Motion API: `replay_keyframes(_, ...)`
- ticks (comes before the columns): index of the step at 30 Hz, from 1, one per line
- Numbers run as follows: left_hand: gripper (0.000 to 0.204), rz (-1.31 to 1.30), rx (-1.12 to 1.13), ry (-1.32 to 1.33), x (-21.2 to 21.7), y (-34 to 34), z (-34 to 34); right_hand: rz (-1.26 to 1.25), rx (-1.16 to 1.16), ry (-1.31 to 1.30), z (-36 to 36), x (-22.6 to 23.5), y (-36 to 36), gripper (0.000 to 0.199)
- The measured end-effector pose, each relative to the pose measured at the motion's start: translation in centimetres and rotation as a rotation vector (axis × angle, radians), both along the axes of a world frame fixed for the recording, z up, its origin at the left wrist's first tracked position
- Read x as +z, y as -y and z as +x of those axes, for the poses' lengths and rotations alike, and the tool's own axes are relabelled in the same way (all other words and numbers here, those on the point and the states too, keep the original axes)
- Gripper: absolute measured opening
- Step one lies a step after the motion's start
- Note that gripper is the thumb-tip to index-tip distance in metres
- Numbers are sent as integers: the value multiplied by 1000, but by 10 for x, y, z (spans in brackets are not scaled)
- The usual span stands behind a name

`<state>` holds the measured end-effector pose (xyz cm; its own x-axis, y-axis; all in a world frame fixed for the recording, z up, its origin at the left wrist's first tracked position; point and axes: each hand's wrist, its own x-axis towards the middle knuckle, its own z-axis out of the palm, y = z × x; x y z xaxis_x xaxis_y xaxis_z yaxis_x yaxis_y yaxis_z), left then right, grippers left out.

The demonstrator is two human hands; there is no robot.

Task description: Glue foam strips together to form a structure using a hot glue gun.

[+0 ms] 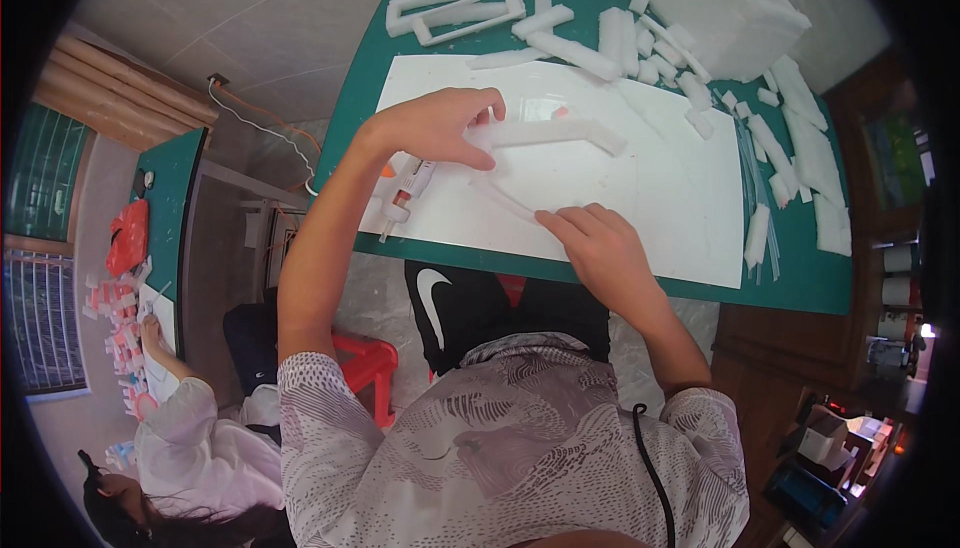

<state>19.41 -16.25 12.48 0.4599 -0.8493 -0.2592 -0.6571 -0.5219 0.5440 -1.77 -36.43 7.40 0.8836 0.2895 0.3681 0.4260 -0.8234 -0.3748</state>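
My left hand [440,126] is over the left part of a white board [680,208], thumb and fingers curved apart. Between them lies the left end of a white foam strip [550,132] whose right end bends toward me; I cannot make out firm contact. Close to the board's front edge, my right hand [598,246] is closed, fingertips pinching the end of a thin whitish strip [512,198]. That strip slants up and left toward my left hand. Below my left wrist rests a white hot glue gun [408,191], its nozzle pointing toward me.
Foam frames [455,10], loose foam blocks [620,43] and a big foam box [730,13] crowd the back of the green table [350,98]. Thin clear sticks [757,198] lie at its right. A red stool [365,368] stands below left; another person [200,438] works at a far-left table.
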Motion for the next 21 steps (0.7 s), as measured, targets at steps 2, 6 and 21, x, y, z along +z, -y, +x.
replay_keyframes(2, 53, -11, 4, 5, 0, -1, 1, -19, 14, -34, -5, 6, 8, 37)
replay_keyframes(6, 53, -52, 19, 27, -4, 0, 2, -51, 88, -48, -11, 18, 24, 35)
replay_keyframes(21, 38, -167, -35, -103, -21, 3, -14, 53, -35, -128, 6, 18, 44, 31)
